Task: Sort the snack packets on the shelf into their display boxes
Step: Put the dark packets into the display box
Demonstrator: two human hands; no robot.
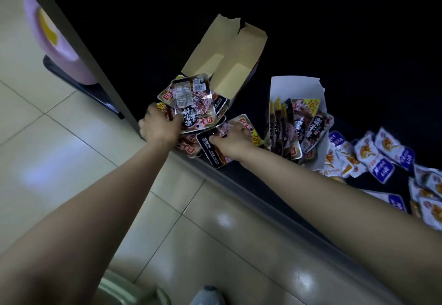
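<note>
- Gathering up now: the left hand grips a stack of dark packets, fingers curled round its lower edge, with the stack fanned out above them.
- Just right of those fingers, the right hand is down on a loose dark packet at the front lip of the shelf. Its fingers are bent over the packet's top edge and the thumb lies on its face, a pinch as far as I can judge.
- More dark packets lie under and between the two hands, overlapping in a heap.
- Beyond the left fingers stands the brown box with its flaps open. What shows of its inside looks bare, so I judge this stack is bound for it.
- Past the right fingers, the white box already has dark packets standing in it, some leaning out over its front.
- Further right again, well apart from both hands, blue-and-white packets sprawl loose across the shelf, with no box for them in view.
- Progress call: early to middle. One box is part filled and one looks unfilled. The heap at the fingers and the whole blue-and-white lot remain to be sorted.
- Below the arms lie pale floor tiles.
</note>
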